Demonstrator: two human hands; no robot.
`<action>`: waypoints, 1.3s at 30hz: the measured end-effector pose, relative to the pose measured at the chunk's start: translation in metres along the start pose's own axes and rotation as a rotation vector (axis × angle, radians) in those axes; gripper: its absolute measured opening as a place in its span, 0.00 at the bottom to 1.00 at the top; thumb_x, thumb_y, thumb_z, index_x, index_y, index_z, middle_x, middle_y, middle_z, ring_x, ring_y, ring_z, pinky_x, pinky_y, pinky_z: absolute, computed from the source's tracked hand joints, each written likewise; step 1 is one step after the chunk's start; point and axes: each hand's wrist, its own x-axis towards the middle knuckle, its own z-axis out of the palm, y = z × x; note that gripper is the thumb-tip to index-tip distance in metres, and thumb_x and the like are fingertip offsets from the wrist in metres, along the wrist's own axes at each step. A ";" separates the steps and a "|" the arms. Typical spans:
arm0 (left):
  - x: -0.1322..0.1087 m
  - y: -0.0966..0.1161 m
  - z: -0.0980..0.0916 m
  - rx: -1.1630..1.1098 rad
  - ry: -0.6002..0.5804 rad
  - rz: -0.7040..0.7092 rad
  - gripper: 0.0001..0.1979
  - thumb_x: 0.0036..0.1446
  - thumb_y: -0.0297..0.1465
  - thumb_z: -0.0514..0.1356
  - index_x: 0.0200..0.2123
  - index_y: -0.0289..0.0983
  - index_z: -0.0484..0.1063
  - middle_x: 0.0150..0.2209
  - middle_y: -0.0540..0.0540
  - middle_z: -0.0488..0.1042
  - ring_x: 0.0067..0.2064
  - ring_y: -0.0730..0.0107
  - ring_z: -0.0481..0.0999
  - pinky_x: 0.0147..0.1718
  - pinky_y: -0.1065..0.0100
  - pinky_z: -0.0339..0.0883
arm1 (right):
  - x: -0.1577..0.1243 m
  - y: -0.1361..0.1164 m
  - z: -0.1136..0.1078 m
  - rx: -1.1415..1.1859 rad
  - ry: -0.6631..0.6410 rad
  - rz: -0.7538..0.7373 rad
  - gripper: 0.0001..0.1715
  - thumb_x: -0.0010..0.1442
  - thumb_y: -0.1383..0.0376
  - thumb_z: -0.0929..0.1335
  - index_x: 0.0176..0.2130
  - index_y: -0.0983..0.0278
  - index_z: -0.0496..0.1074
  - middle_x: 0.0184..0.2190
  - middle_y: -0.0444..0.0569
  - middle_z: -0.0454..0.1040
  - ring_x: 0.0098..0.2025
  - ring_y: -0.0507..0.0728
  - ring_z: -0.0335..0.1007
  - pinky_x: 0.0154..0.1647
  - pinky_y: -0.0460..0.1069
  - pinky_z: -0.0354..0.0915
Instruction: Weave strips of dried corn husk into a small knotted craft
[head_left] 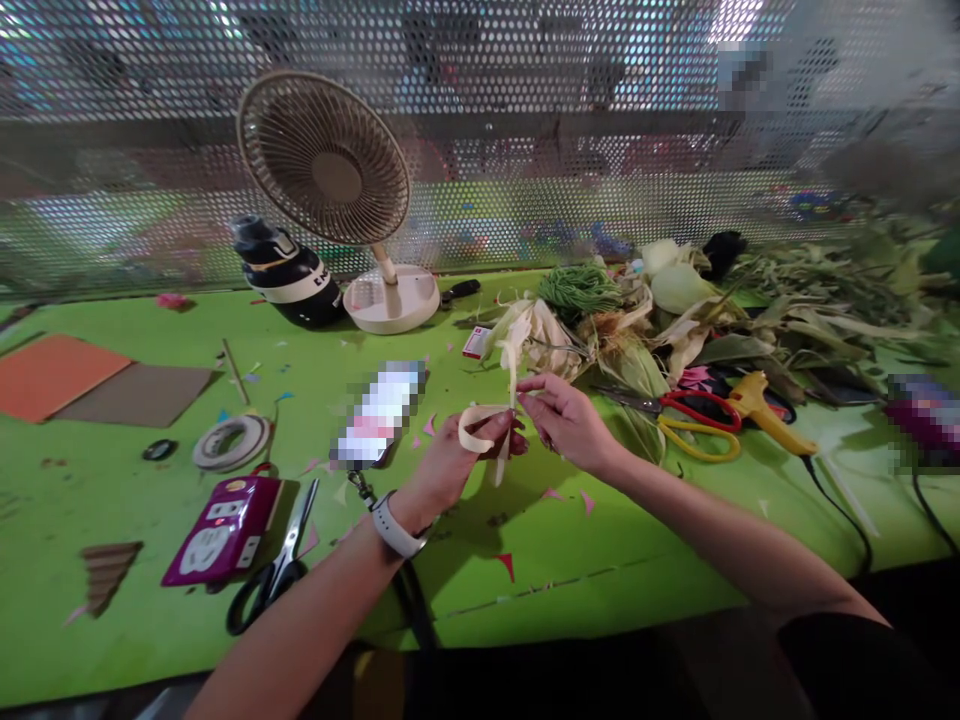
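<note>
My left hand, with a white watch on its wrist, is closed on a pale strip that curls into a loop over the fingers. A narrow pale stalk rises from between my two hands, and a lower end hangs beneath them. My right hand touches the stalk from the right, thumb and fingers pressed together at it. Behind the hands lie pale corn husks. The fingertips of both hands partly hide where the strip and stalk meet.
A phone, tape roll, purple power strip and black scissors lie left. A fan and bottle stand behind. Right are red-handled scissors, a yellow glue gun and a husk pile.
</note>
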 end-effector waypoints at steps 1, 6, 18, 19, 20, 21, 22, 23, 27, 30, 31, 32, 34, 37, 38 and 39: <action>0.001 -0.002 -0.001 0.007 0.010 0.028 0.13 0.50 0.39 0.64 0.30 0.34 0.75 0.25 0.46 0.76 0.29 0.69 0.74 0.32 0.67 0.69 | -0.001 -0.001 0.001 0.005 -0.004 0.006 0.14 0.61 0.55 0.65 0.40 0.63 0.65 0.17 0.36 0.60 0.16 0.45 0.54 0.15 0.41 0.52; 0.002 -0.009 -0.004 0.088 0.068 0.163 0.10 0.47 0.35 0.67 0.30 0.35 0.77 0.30 0.46 0.77 0.32 0.71 0.73 0.35 0.67 0.68 | -0.004 -0.008 0.002 0.052 -0.037 0.052 0.15 0.61 0.55 0.65 0.39 0.64 0.65 0.16 0.35 0.61 0.15 0.45 0.55 0.14 0.41 0.53; 0.001 -0.012 -0.006 0.093 0.054 0.189 0.12 0.50 0.39 0.64 0.33 0.36 0.75 0.29 0.47 0.76 0.31 0.68 0.74 0.32 0.67 0.68 | -0.004 -0.010 -0.001 0.200 -0.055 0.139 0.17 0.59 0.53 0.65 0.39 0.64 0.66 0.14 0.33 0.61 0.13 0.44 0.51 0.12 0.39 0.47; 0.001 -0.012 -0.005 0.066 0.047 0.173 0.12 0.52 0.40 0.62 0.33 0.37 0.74 0.28 0.47 0.76 0.31 0.68 0.74 0.33 0.67 0.68 | -0.004 -0.010 -0.001 0.211 -0.052 0.146 0.17 0.59 0.53 0.65 0.39 0.64 0.66 0.14 0.33 0.61 0.13 0.44 0.50 0.12 0.39 0.46; 0.000 -0.011 -0.004 0.049 0.046 0.168 0.13 0.53 0.41 0.61 0.32 0.37 0.73 0.28 0.48 0.76 0.31 0.68 0.74 0.33 0.67 0.67 | -0.004 -0.009 -0.001 0.219 -0.050 0.148 0.17 0.59 0.53 0.65 0.39 0.64 0.66 0.14 0.33 0.61 0.13 0.43 0.50 0.12 0.39 0.46; 0.000 -0.011 -0.002 0.048 0.056 0.171 0.13 0.54 0.42 0.60 0.31 0.37 0.73 0.28 0.48 0.76 0.31 0.69 0.74 0.33 0.67 0.67 | -0.003 -0.009 0.000 0.221 -0.051 0.148 0.17 0.59 0.53 0.66 0.39 0.64 0.66 0.14 0.33 0.61 0.13 0.44 0.50 0.12 0.40 0.46; -0.001 -0.010 -0.001 0.064 0.070 0.179 0.13 0.54 0.42 0.60 0.30 0.37 0.72 0.28 0.49 0.75 0.31 0.69 0.74 0.33 0.67 0.67 | -0.003 -0.008 0.000 0.220 -0.052 0.145 0.17 0.59 0.53 0.66 0.40 0.64 0.66 0.14 0.33 0.62 0.13 0.44 0.50 0.12 0.40 0.46; -0.001 -0.009 0.000 0.088 0.086 0.192 0.13 0.54 0.41 0.61 0.28 0.37 0.71 0.28 0.49 0.75 0.31 0.69 0.74 0.34 0.68 0.67 | -0.003 -0.008 0.001 0.215 -0.048 0.138 0.17 0.59 0.53 0.66 0.40 0.64 0.66 0.14 0.33 0.62 0.13 0.44 0.50 0.12 0.40 0.46; 0.000 -0.011 0.003 0.050 0.032 0.181 0.11 0.53 0.39 0.62 0.29 0.38 0.67 0.25 0.51 0.73 0.28 0.71 0.73 0.29 0.69 0.66 | -0.004 -0.008 0.002 0.182 -0.039 0.114 0.17 0.59 0.54 0.66 0.40 0.65 0.65 0.13 0.33 0.61 0.13 0.44 0.51 0.12 0.40 0.47; 0.001 -0.013 0.004 -0.082 -0.033 0.111 0.12 0.54 0.40 0.61 0.35 0.39 0.65 0.22 0.52 0.72 0.24 0.72 0.71 0.25 0.69 0.65 | -0.004 -0.009 0.003 0.164 -0.050 0.100 0.16 0.60 0.54 0.65 0.40 0.65 0.65 0.13 0.33 0.61 0.13 0.44 0.51 0.12 0.40 0.47; 0.001 -0.013 0.004 -0.098 -0.044 0.086 0.12 0.55 0.41 0.59 0.36 0.39 0.65 0.22 0.51 0.72 0.24 0.71 0.72 0.25 0.69 0.66 | -0.004 -0.009 0.003 0.158 -0.047 0.101 0.16 0.60 0.54 0.65 0.40 0.64 0.65 0.13 0.33 0.61 0.13 0.44 0.51 0.12 0.41 0.47; 0.000 -0.012 0.004 -0.096 -0.052 0.063 0.13 0.56 0.42 0.58 0.36 0.38 0.66 0.23 0.50 0.73 0.24 0.70 0.73 0.26 0.68 0.67 | -0.004 -0.010 0.003 0.153 -0.044 0.105 0.16 0.60 0.54 0.65 0.40 0.64 0.65 0.13 0.34 0.61 0.13 0.44 0.50 0.12 0.41 0.47; 0.000 -0.009 0.003 -0.062 -0.048 0.048 0.15 0.57 0.44 0.56 0.34 0.37 0.69 0.24 0.48 0.74 0.25 0.69 0.74 0.27 0.67 0.68 | -0.004 -0.011 0.003 0.150 -0.037 0.115 0.16 0.60 0.54 0.65 0.40 0.64 0.65 0.13 0.34 0.61 0.13 0.44 0.50 0.12 0.41 0.47; 0.000 -0.007 0.001 -0.013 -0.043 0.087 0.13 0.54 0.42 0.60 0.30 0.37 0.71 0.24 0.49 0.75 0.26 0.70 0.74 0.28 0.68 0.69 | -0.004 -0.012 0.003 0.155 -0.031 0.122 0.16 0.59 0.55 0.65 0.41 0.65 0.65 0.13 0.33 0.61 0.13 0.44 0.50 0.12 0.41 0.46; 0.000 -0.007 0.000 -0.007 -0.050 0.099 0.12 0.53 0.41 0.61 0.29 0.37 0.71 0.24 0.49 0.74 0.26 0.70 0.74 0.29 0.68 0.69 | -0.004 -0.012 0.003 0.153 -0.029 0.123 0.16 0.59 0.55 0.65 0.41 0.65 0.65 0.13 0.33 0.61 0.13 0.44 0.50 0.12 0.41 0.46; 0.001 -0.007 -0.001 -0.007 -0.056 0.110 0.11 0.53 0.40 0.62 0.29 0.37 0.71 0.25 0.49 0.74 0.27 0.70 0.74 0.29 0.68 0.69 | -0.004 -0.011 0.004 0.148 -0.027 0.121 0.16 0.59 0.55 0.65 0.40 0.65 0.65 0.13 0.33 0.61 0.13 0.44 0.50 0.12 0.41 0.47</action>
